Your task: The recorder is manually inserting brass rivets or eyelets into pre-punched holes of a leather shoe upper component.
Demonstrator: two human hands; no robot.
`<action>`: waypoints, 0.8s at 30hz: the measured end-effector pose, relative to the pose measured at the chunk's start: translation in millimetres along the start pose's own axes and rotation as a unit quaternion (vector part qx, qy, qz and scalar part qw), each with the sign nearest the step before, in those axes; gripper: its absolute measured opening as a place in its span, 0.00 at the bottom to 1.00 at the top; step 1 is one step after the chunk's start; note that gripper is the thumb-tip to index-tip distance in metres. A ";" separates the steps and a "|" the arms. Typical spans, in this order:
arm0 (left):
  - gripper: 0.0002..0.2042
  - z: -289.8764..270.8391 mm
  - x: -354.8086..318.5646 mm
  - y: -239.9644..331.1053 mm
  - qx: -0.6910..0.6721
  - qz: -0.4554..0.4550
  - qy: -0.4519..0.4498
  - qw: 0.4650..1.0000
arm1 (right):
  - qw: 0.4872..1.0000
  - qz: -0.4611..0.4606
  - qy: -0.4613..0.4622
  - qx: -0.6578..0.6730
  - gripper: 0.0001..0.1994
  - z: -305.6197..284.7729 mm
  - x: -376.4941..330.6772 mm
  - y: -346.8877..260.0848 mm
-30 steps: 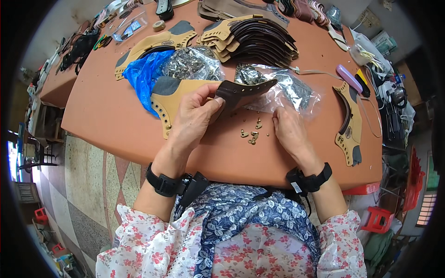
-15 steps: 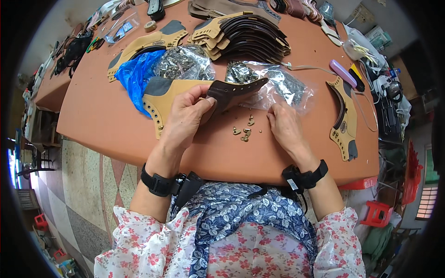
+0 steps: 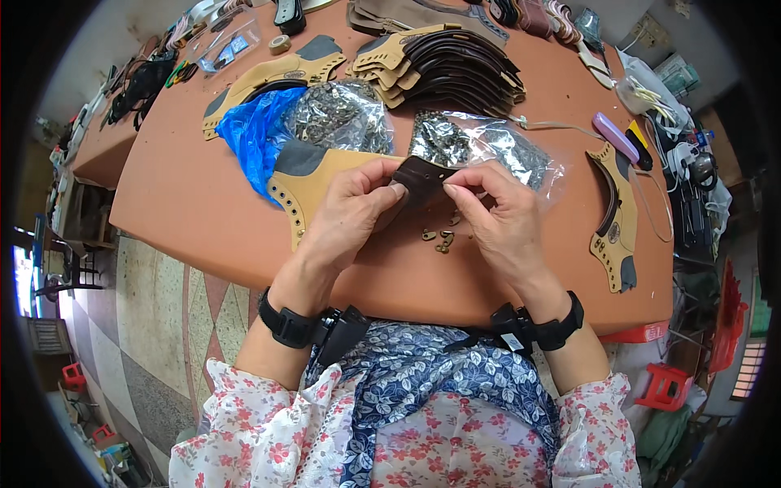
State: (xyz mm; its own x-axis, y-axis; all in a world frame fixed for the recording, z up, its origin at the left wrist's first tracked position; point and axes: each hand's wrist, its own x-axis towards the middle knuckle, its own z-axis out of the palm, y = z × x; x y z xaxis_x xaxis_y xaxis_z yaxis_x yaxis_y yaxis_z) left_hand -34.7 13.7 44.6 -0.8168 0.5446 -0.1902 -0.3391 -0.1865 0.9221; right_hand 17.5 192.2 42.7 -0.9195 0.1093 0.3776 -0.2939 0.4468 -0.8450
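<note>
My left hand (image 3: 346,211) grips a leather shoe-upper piece (image 3: 321,168), thumb on top and fingers behind it. The piece is tan with a grey corner and a row of eyelets; its dark brown inner side (image 3: 416,180) is folded up toward me, showing holes along the edge. My right hand (image 3: 503,211) is at that edge, thumb and forefinger pinched together beside a hole. Whatever sits between those fingertips is too small or hidden to make out. Just below, several small brass lace hooks (image 3: 443,238) lie on the table, partly behind my right hand.
Behind my hands lie two clear bags of small metal parts (image 3: 338,114) (image 3: 443,138), one beside blue plastic (image 3: 259,134). A stack of similar uppers (image 3: 455,69) stands farther back. To the right are another upper (image 3: 616,220) and a purple-handled tool (image 3: 615,137).
My right hand has risen from the table by the brass hooks to the dark edge of the upper. The left hand still holds the piece. The whole view has shifted slightly.
</note>
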 end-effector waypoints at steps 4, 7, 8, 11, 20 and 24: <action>0.13 -6.3 2.8 -3.9 0.038 -0.016 -0.037 0.998 | 1.000 -0.021 0.019 0.001 0.03 8.2 1.7 -1.3; 0.13 -0.8 1.3 -6.7 -0.006 0.010 -0.039 0.999 | 0.998 -0.050 0.016 -0.017 0.03 12.4 4.4 -4.6; 0.12 -0.4 0.7 -7.6 -0.006 0.015 -0.041 0.999 | 0.998 -0.053 0.018 -0.021 0.03 13.9 4.4 -3.6; 0.12 2.0 0.8 -9.2 0.005 0.027 -0.045 0.999 | 0.997 -0.061 0.027 -0.035 0.03 15.3 3.7 -0.9; 0.12 1.0 1.6 -14.9 0.069 0.042 -0.027 0.996 | 0.997 -0.062 0.030 -0.030 0.04 17.1 3.6 1.5; 0.12 4.8 1.8 -12.6 0.086 0.045 -0.031 0.995 | 0.999 -0.016 0.027 0.006 0.05 15.4 2.7 2.9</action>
State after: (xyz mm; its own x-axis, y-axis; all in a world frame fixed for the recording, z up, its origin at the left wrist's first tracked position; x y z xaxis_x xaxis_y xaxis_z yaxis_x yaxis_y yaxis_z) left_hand -29.6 21.0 34.2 -0.8078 0.5830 -0.0871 -0.1765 -0.0982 0.9794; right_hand 10.1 180.1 35.4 -0.8939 0.1437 0.4245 -0.3263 0.4407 -0.8362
